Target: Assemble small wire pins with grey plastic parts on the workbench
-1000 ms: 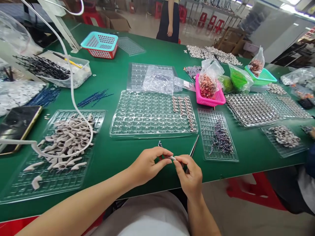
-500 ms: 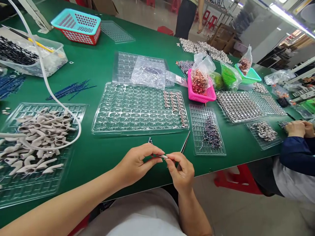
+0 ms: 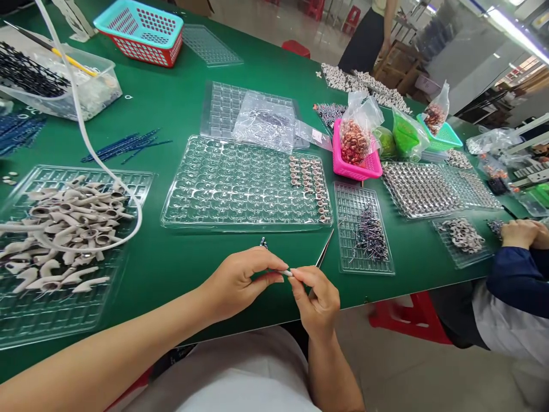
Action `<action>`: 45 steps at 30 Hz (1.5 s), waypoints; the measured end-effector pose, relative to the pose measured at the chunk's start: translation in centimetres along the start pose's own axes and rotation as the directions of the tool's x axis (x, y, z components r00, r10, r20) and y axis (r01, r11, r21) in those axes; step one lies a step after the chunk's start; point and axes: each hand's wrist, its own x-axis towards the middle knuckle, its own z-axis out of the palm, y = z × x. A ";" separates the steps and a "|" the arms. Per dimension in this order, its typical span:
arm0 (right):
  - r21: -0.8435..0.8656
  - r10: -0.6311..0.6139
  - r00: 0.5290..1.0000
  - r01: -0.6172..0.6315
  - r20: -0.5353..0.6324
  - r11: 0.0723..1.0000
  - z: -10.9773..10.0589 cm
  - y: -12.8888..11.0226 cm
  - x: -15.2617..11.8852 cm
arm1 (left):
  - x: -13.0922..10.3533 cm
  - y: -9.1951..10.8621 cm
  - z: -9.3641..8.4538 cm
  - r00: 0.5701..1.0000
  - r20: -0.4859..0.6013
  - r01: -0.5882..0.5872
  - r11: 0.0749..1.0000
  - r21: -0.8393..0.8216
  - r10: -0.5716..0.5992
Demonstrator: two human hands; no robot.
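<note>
Between the fingertips of both hands is a small pale earpiece shell (image 3: pixel 286 273), mostly covered by the fingers. My left hand (image 3: pixel 242 281) pinches one end of it. My right hand (image 3: pixel 316 294) pinches the other end and also keeps a pair of tweezers (image 3: pixel 324 250) tucked in the palm, tips pointing away from me. Just beyond my left hand lie a few tiny dark parts (image 3: pixel 263 243). Ahead, a clear blister tray (image 3: pixel 231 183) carries several pinkish-beige pieces (image 3: pixel 319 191) in its right-hand columns.
Left, a clear tray (image 3: pixel 100 303) bears a heap of grey-beige shells (image 3: pixel 81 223) under a white cable (image 3: pixel 81 126). Right, another tray (image 3: pixel 343 229) holds dark wired parts (image 3: pixel 371 232), near a pink basket (image 3: pixel 349 169). A co-worker's hands (image 3: pixel 521 233) rest at the far right.
The camera view has shifted slightly. Both hands keep the same pinch on the small shell, with hardly any movement. A standing person in the background appears farther right.
</note>
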 end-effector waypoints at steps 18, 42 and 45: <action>0.007 0.152 0.988 -0.152 -0.036 0.988 0.3 -0.4 0.2 | -0.1 0.7 0.0 0.990 0.045 0.133 0.988 0.078 -0.137; -0.139 0.095 0.991 -0.082 0.090 0.987 -0.2 1.2 -0.2 | -6.6 4.0 -13.9 0.881 -0.442 0.451 0.585 0.674 -0.170; -0.137 0.120 0.991 -0.110 0.063 0.984 0.0 1.5 -0.3 | -9.9 3.4 -17.6 0.793 -0.542 0.609 0.357 0.708 -0.277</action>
